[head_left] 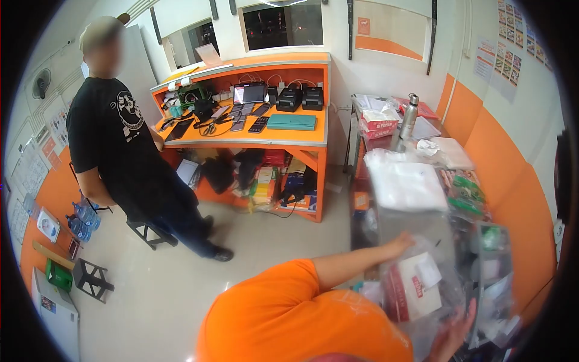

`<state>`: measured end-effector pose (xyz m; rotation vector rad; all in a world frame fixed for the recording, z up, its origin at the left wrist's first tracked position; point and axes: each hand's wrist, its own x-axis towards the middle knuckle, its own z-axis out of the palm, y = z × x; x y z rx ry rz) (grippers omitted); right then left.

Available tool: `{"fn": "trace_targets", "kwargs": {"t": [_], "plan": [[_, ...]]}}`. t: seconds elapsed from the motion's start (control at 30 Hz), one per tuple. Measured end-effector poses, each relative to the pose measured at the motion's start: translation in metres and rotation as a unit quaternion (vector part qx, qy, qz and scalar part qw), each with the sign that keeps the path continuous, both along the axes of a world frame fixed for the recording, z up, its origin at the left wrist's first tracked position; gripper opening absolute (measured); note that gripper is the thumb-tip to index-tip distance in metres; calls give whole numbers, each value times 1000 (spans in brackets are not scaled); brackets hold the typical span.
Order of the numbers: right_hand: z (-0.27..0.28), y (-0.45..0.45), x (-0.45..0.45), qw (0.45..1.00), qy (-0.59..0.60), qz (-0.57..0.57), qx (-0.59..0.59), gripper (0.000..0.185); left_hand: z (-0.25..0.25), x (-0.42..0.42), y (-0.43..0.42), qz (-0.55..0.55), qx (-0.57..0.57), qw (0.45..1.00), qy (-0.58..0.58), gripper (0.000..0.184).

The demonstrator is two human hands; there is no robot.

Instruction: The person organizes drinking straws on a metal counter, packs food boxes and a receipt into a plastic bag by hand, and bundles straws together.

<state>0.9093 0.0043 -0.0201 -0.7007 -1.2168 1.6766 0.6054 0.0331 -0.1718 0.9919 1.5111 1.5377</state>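
A red-and-white box lies inside a clear plastic bag on the side table, with a small white paper on its top. My left hand is at the bag's far edge, fingers curled on the plastic and slightly blurred. At the near edge, my right hand holds the plastic, its fingers bent upward beside the box. Beyond the bag lies a stack of clear plastic bags.
A steel bottle and red-and-white boxes stand farther along the table. A grey bin with plastic bags is at right. An orange desk holds devices. A person in a black shirt stands at left near a black stool.
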Motion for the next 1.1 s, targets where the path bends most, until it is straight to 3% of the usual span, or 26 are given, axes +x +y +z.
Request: {"fn": "trace_targets", "kwargs": {"t": [0.07, 0.1, 0.13, 0.17, 0.2, 0.27, 0.33, 0.4, 0.47, 0.53, 0.6, 0.67, 0.7, 0.73, 0.8, 0.83, 0.9, 1.03, 1.1], "plan": [[6, 9, 2, 948, -141, 11, 286, 56, 24, 7, -12, 22, 20, 999, 15, 37], [14, 7, -2, 948, -138, 10, 286, 56, 47, 9, -29, 25, -12, 992, 127, 40], [27, 5, -9, 893, -273, -42, 356, 43, 62, 6, -42, 30, -42, 970, 236, 42], [40, 2, -17, 811, -401, -93, 416, 31, 66, 0, -47, 33, -40, 970, 237, 42], [55, -3, -27, 810, -400, -93, 419, 31, 70, -3, -51, 10, -81, 961, 264, 44], [84, -14, -51, 692, -344, -194, 604, 26, 63, -7, -48, -16, -119, 948, 295, 45], [88, -12, -84, 622, -278, -84, 727, 7, 39, -10, -41, 25, -62, 931, 359, 46], [80, -11, -115, 678, -356, 127, 631, 14, 41, -10, -41, 56, -62, 906, 414, 45], [50, 14, -146, 548, -600, 275, 514, 23, 48, -13, -46, 95, -61, 876, 470, 44], [0, 40, -167, 515, -627, 301, 502, 28, 61, -17, -57, 158, -9, 834, 528, 43], [-33, 56, -174, 477, -653, 328, 488, 32, 73, -24, -70, 169, -16, 833, 527, 41], [-52, 65, -177, 520, -547, 307, 579, 39, 70, -28, -79, 172, -6, 848, 501, 42], [-56, 65, -184, 492, -576, 323, 567, 46, 74, -28, -83, 138, -79, 872, 463, 32], [-57, 65, -187, 491, -574, 326, 569, 46, 79, -29, -86, 140, -82, 872, 462, 32], [-52, 63, -195, 415, -645, 362, 530, 49, 88, -34, -90, 21, -122, 927, 355, 24], [-52, 64, -197, 416, -642, 363, 532, 49, 85, -34, -90, 24, -125, 926, 356, 24], [-55, 73, -200, 416, -642, 414, 493, 48, 78, -35, -85, -8, 23, 994, 110, 24], [-73, 77, -193, 389, -625, 388, 555, 44, 82, -36, -65, -4, 81, 996, 45, 24], [-74, 75, -189, 375, -597, 425, 567, 43, 90, -37, -52, -68, 161, 984, 33, 22]]}}
